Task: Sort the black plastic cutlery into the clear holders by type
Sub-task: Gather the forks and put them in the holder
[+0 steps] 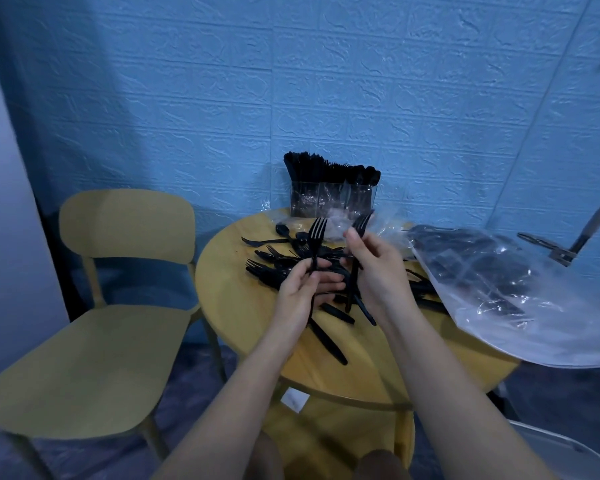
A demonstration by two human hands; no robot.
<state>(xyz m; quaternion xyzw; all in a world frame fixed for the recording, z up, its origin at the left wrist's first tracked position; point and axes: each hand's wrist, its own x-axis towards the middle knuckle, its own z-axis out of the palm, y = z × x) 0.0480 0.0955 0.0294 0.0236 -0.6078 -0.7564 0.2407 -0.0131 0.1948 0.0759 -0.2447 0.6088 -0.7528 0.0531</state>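
My left hand (pixel 305 289) grips a black fork (pixel 316 237) upright by its handle, tines up. My right hand (pixel 374 268) holds a second black fork (pixel 360 225), also tines up, with its handle running down past the palm. Both hands hover over a heap of loose black cutlery (pixel 284 261) on the round yellow table (pixel 229 292). The clear holders (pixel 329 199) stand at the table's far edge, packed with black cutlery standing upright. A loose knife (pixel 328 339) lies near the front of the heap.
A large clear plastic bag (pixel 506 292) with more black cutlery covers the table's right side. Crumpled clear wrap (pixel 388 230) lies by the holders. A yellow chair (pixel 94 327) stands to the left. A folding metal object (pixel 575 244) leans at far right against the blue wall.
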